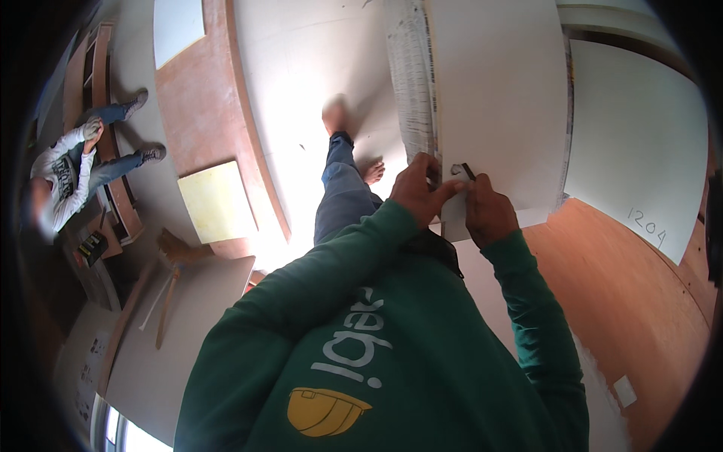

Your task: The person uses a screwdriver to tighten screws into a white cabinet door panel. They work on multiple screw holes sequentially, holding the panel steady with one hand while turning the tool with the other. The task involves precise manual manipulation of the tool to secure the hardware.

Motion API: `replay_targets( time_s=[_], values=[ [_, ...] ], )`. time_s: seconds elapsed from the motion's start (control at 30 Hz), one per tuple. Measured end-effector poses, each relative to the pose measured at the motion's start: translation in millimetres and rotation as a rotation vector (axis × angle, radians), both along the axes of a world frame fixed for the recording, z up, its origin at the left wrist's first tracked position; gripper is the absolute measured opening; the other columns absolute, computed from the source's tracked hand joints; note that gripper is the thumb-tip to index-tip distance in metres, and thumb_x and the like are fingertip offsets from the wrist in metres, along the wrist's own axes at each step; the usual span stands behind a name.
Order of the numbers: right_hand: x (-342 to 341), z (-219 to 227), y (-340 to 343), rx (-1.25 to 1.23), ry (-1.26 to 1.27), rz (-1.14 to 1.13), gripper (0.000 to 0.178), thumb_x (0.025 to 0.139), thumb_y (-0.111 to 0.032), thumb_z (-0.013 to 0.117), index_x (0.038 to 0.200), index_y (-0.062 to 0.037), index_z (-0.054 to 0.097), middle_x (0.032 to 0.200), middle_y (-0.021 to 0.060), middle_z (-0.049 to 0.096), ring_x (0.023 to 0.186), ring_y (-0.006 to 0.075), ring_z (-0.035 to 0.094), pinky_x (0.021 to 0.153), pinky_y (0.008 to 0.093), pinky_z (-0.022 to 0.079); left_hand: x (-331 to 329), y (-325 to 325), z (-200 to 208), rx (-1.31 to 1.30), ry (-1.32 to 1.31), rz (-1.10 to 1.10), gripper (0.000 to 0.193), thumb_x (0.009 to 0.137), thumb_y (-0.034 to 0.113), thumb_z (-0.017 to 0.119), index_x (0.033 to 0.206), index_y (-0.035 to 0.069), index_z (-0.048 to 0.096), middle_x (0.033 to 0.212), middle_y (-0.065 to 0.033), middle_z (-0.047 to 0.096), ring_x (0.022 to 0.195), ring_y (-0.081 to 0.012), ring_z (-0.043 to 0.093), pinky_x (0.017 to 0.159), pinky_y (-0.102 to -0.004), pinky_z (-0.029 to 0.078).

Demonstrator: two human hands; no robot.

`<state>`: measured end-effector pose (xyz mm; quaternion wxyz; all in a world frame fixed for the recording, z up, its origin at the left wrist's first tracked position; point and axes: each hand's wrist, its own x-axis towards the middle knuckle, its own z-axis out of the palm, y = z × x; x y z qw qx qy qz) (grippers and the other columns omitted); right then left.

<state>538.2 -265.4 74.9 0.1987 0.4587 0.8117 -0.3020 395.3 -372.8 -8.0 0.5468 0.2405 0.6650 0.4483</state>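
A pale, flat panel [501, 98] with a smooth face lies in front of me, on top of other sheets. At its near left corner my left hand [416, 192] is closed, its thumb stretched toward the right hand. Something small and light shows between its fingers, but I cannot make it out. Beside it, my right hand [488, 212] pinches a short black stick-like tool [468, 172] over the panel's near end. A small dark curl [457, 169] shows on the panel by the tool's tip; whether it is loose or a mark I cannot tell.
Sheets with a streaked, printed side [410, 75] run along the panel's left. A white board with handwriting [640, 143] lies right, above brown boarding [617, 264]. My bare foot [373, 172] stands on the pale floor. A seated person [64, 181] and a yellow sheet [217, 202] are left.
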Motion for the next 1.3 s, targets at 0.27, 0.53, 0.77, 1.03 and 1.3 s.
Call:
replay_targets(
  time_s=[0.27, 0.53, 0.77, 1.03, 1.3],
  values=[
    [-5, 4, -3, 0.034, -0.054, 0.009, 0.022, 0.107, -0.024, 0.051, 0.113, -0.0042, 0.045, 0.083, 0.0298, 0.072, 0.085, 0.0543, 0.072, 0.077, 0.0636, 0.057, 0, 1, 0, 0.011, -0.033, -0.025, 0.053, 0.097, 0.030, 0.084, 0.123, -0.007, 0.057, 0.106, -0.0205, 0.074, 0.093, -0.0282, 0.080, 0.079, -0.0390, 0.065],
    [-25, 19, 0, 0.055, -0.228, 0.068, 0.020, 0.107, -0.023, 0.052, 0.112, -0.0042, 0.050, 0.087, 0.0283, 0.075, 0.088, 0.0516, 0.075, 0.080, 0.0619, 0.059, -2, 1, 8, 0.126, 0.054, -0.016, 0.046, 0.099, 0.023, 0.081, 0.123, -0.006, 0.056, 0.105, -0.0217, 0.075, 0.092, -0.0308, 0.080, 0.082, -0.0412, 0.064],
    [-36, 25, 3, 0.022, -0.326, 0.108, 0.021, 0.106, -0.022, 0.053, 0.113, -0.0026, 0.054, 0.093, 0.0268, 0.076, 0.093, 0.0480, 0.076, 0.085, 0.0588, 0.061, -1, -3, 7, 0.140, 0.140, -0.031, 0.042, 0.099, 0.020, 0.080, 0.122, -0.006, 0.056, 0.102, -0.0236, 0.075, 0.089, -0.0327, 0.079, 0.078, -0.0421, 0.063],
    [-46, 30, 16, 0.035, -0.365, 0.220, 0.026, 0.107, -0.025, 0.054, 0.116, -0.0009, 0.060, 0.098, 0.0240, 0.078, 0.098, 0.0442, 0.077, 0.089, 0.0551, 0.061, -11, 5, 18, 0.032, 0.065, -0.117, 0.048, 0.098, 0.033, 0.080, 0.120, -0.003, 0.056, 0.110, -0.0241, 0.073, 0.097, -0.0407, 0.076, 0.092, -0.0484, 0.059],
    [-36, 45, 7, 0.052, -0.290, 0.111, 0.025, 0.107, -0.024, 0.051, 0.116, -0.0018, 0.057, 0.097, 0.0259, 0.078, 0.096, 0.0453, 0.077, 0.088, 0.0568, 0.061, -9, 3, -8, 0.127, -0.014, 0.001, 0.039, 0.102, 0.026, 0.079, 0.116, -0.003, 0.058, 0.104, -0.0128, 0.067, 0.078, -0.0159, 0.071, 0.064, -0.0314, 0.059]
  ],
)
